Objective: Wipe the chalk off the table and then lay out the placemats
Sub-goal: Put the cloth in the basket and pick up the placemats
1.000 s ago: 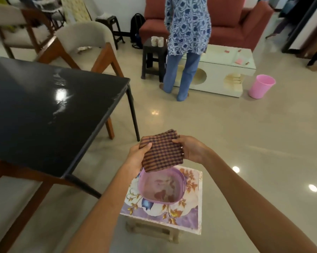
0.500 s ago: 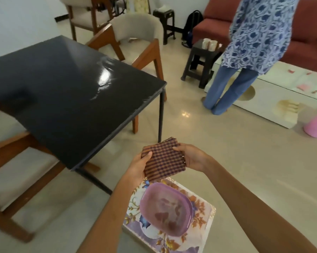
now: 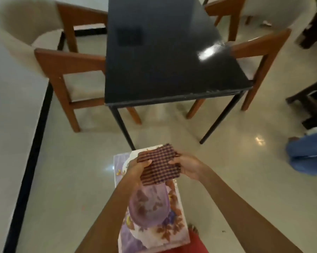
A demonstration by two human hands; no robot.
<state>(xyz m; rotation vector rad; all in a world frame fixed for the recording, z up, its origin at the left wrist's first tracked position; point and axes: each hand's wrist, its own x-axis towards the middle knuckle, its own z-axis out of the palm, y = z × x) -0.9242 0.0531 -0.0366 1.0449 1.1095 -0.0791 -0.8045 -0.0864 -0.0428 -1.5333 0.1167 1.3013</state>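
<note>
Both hands hold a checked cloth (image 3: pixel 158 164) above a floral stool (image 3: pixel 174 232): the left hand (image 3: pixel 135 167) pinches its left edge, the right hand (image 3: pixel 187 166) grips its right edge (fingers curled under). A pink bowl (image 3: pixel 148 207) sits on the stool. The black tabletop (image 3: pixel 163 52) stands just beyond, flanked by wooden chairs (image 3: pixel 66 70).

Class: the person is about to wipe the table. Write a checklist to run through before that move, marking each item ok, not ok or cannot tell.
1. Checked brown cloth held by both the left hand and the right hand: ok.
2. Cloth damp: cannot tell.
3. Glossy black table within view ahead: ok.
4. Cloth touching the table: not ok, it is held above the pink plastic bowl.
5. Chalk marks located: cannot tell.
</note>
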